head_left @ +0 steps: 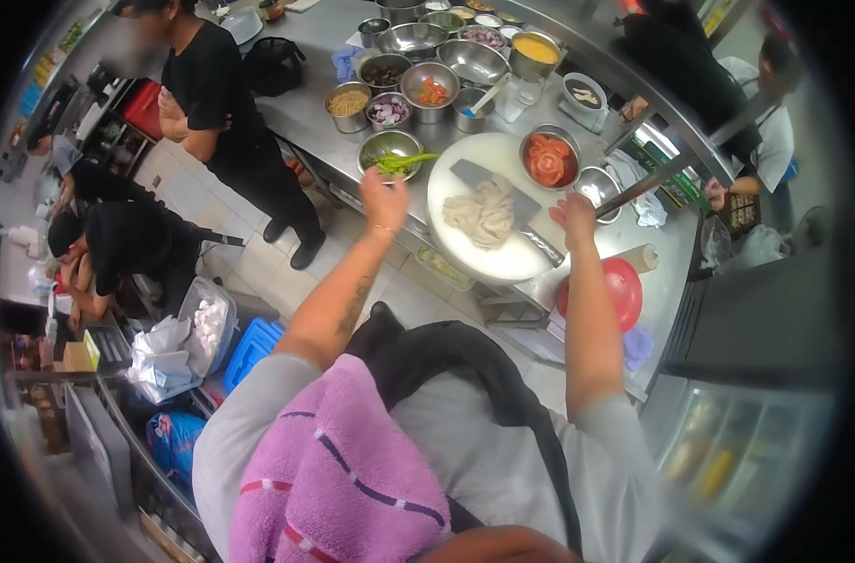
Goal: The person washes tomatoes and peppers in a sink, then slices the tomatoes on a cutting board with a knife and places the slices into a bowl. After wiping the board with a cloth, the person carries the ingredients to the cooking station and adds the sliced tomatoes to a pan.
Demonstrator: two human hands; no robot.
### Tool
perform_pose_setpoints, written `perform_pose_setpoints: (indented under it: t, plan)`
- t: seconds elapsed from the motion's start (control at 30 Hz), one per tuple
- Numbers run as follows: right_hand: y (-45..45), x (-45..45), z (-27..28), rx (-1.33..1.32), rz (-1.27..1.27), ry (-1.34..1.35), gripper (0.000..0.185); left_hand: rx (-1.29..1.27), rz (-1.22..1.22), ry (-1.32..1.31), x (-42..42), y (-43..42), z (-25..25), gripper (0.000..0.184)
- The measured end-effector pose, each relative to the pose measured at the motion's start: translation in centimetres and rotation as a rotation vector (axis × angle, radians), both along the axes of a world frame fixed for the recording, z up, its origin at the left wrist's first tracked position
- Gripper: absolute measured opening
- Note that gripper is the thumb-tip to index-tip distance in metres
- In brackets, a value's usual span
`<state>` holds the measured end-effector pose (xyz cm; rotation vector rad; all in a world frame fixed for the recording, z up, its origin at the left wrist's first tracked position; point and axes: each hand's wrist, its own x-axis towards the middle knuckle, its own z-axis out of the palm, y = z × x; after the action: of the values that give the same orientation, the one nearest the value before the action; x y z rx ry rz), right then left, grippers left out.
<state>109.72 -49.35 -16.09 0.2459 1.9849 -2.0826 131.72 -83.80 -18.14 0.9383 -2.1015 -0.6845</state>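
My left hand (pixel 383 199) is at the near rim of a steel bowl (pixel 363 161) of long green chillies (pixel 395 163), its fingers apart; whether they touch the bowl I cannot tell. My right hand (pixel 575 221) is over the right edge of a round white cutting board (pixel 456 246), fingers loosely spread and holding nothing. Across the board lies a cleaver (pixel 524 208) with its dark handle (pixel 543 250) toward me. A crumpled pale, cloth-like heap (pixel 484 214) covers part of its blade. Just beyond my right hand stands a steel bowl of sliced tomatoes (pixel 549 159).
Steel bowls hold chopped red onion (pixel 388 112), orange pieces (pixel 432 92) and yellow liquid (pixel 535 50). A small scale (pixel 585 96) and an empty steel bowl (pixel 598 186) are at right. A red plate (pixel 617 293) lies nearer me. A person (pixel 226 103) stands left of the counter.
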Motion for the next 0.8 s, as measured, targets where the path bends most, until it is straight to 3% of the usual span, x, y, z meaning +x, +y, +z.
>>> perform_pose_setpoints:
  t: [0.07,0.1,0.17,0.2,0.27,0.3,0.4,0.43,0.5,0.53,0.6,0.8]
  plan:
    - [-1.3,-1.5,0.1,-0.047,-0.02,-0.09,0.039,0.311,0.192,-0.017,0.4,-5.2,-3.0,0.062]
    - [-2.0,-2.2,0.3,-0.107,-0.033,-0.175,0.035,0.227,0.268,-0.029,0.2,-6.9,-4.6,0.055]
    - [-2.2,-3.9,-1.7,-0.101,-0.027,-0.142,0.034,0.699,0.158,-0.009,0.0,-9.8,-5.5,0.047]
    - [-2.2,-4.8,-2.3,-0.103,-0.018,-0.116,0.033,0.709,0.162,-0.001,0.0,-10.2,-4.8,0.047]
    - [-2.5,-4.8,-1.1,-0.072,-0.017,-0.08,0.032,1.04,-0.044,0.016,-0.3,-9.7,-2.3,0.037]
    - [-2.8,-4.5,-0.4,-0.05,-0.022,-0.053,0.032,1.049,-0.021,0.082,-1.5,-10.1,-5.1,0.027]
    - [-3.5,-4.6,1.4,0.023,-0.105,-0.022,0.028,1.092,-0.028,0.162,-1.4,-10.1,-4.5,0.033]
    - [-3.3,-4.6,1.7,-0.003,-0.066,-0.015,0.028,0.9,-0.048,0.017,-0.8,-10.9,-4.9,0.033]
    - [-4.9,-3.5,4.0,0.072,-0.037,0.037,0.024,0.725,-0.061,-0.002,-0.5,-13.2,-10.9,0.02]
    - [-6.1,-3.1,5.5,0.072,-0.018,0.047,0.024,0.726,-0.046,0.013,0.7,-13.9,-10.0,0.02]
    - [-9.8,-1.4,8.3,0.133,0.075,0.075,0.016,0.975,-0.063,0.107,4.4,-15.1,-5.8,0.019]
    - [-27.6,-0.7,10.5,-0.048,0.389,0.018,0.004,1.026,0.008,0.19,13.6,-19.7,0.5,0.017]
